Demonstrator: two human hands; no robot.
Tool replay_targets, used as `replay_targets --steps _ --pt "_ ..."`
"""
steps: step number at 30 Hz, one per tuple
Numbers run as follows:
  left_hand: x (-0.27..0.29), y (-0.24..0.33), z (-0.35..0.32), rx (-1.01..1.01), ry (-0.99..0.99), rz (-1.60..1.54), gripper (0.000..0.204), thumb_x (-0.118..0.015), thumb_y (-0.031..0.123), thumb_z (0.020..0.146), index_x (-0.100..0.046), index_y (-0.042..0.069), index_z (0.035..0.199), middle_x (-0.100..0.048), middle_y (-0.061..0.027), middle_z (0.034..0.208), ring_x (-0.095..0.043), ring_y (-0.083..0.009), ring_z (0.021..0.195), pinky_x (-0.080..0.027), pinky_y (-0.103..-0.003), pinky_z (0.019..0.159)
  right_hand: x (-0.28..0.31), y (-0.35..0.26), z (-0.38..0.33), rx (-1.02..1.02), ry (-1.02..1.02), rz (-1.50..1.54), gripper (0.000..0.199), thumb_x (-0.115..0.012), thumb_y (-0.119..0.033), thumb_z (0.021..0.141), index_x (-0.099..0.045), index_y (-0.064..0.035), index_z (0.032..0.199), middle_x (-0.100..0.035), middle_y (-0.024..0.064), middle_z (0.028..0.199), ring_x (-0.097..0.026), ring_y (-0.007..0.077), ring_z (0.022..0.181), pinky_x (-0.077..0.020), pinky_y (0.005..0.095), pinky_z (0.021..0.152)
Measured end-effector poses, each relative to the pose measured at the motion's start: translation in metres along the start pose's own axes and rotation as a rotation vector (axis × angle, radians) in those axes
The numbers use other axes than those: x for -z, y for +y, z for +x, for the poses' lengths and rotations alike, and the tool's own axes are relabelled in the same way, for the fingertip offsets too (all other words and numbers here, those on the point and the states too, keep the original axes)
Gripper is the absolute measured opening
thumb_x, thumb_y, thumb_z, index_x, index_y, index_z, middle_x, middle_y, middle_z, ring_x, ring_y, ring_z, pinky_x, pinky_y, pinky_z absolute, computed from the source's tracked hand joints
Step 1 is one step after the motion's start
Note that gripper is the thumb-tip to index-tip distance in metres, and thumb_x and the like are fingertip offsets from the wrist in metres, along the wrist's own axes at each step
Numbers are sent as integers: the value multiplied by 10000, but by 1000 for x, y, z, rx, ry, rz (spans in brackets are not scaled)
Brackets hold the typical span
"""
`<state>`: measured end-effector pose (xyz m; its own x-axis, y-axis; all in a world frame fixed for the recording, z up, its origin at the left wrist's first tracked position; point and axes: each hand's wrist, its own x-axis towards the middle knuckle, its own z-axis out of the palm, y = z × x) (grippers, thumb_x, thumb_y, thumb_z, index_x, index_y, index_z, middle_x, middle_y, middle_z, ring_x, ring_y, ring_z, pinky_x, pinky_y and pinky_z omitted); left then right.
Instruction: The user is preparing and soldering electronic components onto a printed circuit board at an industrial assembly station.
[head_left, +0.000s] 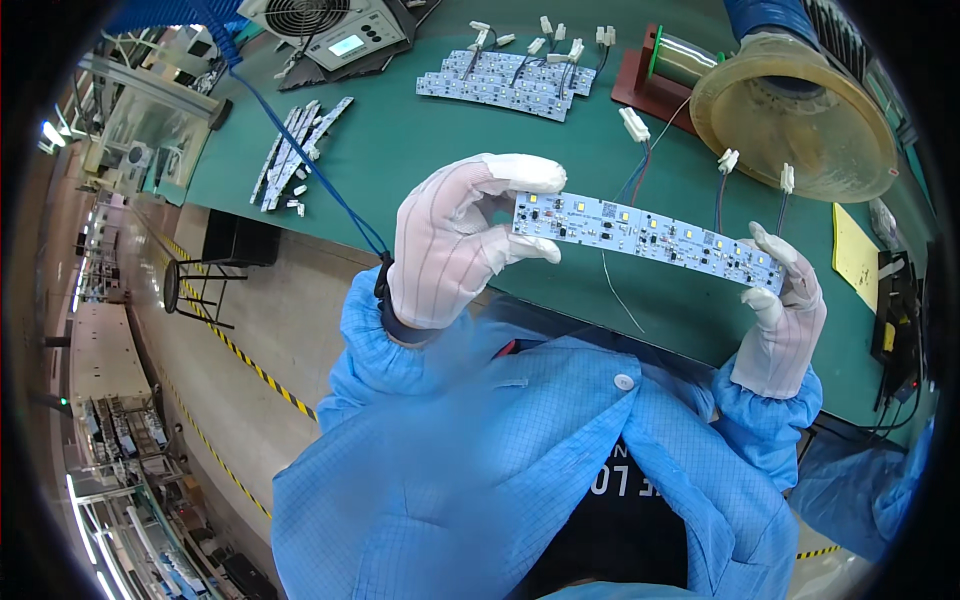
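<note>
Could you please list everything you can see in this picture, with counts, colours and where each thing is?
LED strip board: one, white, held up between both hands over the table edge
Table: one, green mat top, across the upper picture
Stack of LED boards: several, white, top centre of the table
Narrow board strips: a pile, white, upper left of the table
Wired connectors: at least three, white plugs on thin wires, right of centre
Funnel hood: one, yellowish, on a blue hose, top right
Wire spool: one, green flanges, on a red stand beside the hood
Fan unit: one, grey, top left
Stool: one, black, on the floor at left
Left hand: white glove, grip on the board's left end
Right hand: white glove, grip on the board's right end
</note>
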<state>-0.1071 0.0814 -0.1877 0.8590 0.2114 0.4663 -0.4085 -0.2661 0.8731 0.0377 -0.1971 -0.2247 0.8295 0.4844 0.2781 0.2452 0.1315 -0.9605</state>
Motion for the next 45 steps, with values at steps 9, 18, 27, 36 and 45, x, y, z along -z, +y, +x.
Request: replay_targets --steps 9,18,27,36,45 --pt "-2 0 -1 7 35 26 478 -788 -6 685 -581 -37 1114 -625 -121 1091 -618 -183 973 -521 -301 842 2 4 -1 4 -16 -16 644 -831 -276 684 -577 15 1200 -645 148 1097 -614 211 1031 -440 326 971" --pt "1 -5 -3 27 45 125 498 -816 36 659 -592 -17 1101 -647 -107 1053 -619 -159 937 -513 -292 810 -2 -3 -2 28 -26 -95 690 -810 -354 697 -562 29 1214 -647 154 1083 -615 214 1020 -438 341 968" --pt "11 -10 -5 -48 41 245 514 -822 31 659 -585 -43 1108 -632 -111 1046 -621 -185 937 -502 -305 844 -6 -7 -1 48 -58 -45 545 -832 -125 663 -613 3 1145 -636 128 1056 -634 227 972 -496 327 893" --pt "13 -11 -8 -1 89 258 521 -821 67 675 -580 -50 1122 -646 -108 1032 -630 -191 948 -501 -303 853 -6 -7 -1 62 -82 -118 539 -828 -210 671 -630 13 1120 -635 124 1057 -639 207 951 -500 305 861" --pt "9 -3 -8 21 46 120 322 -766 90 742 -631 -18 1013 -661 -97 917 -630 -156 807 -506 -280 732 -3 -11 1 146 -143 -222 602 -625 -568 793 -662 5 974 -670 125 860 -623 226 843 -429 420 957"
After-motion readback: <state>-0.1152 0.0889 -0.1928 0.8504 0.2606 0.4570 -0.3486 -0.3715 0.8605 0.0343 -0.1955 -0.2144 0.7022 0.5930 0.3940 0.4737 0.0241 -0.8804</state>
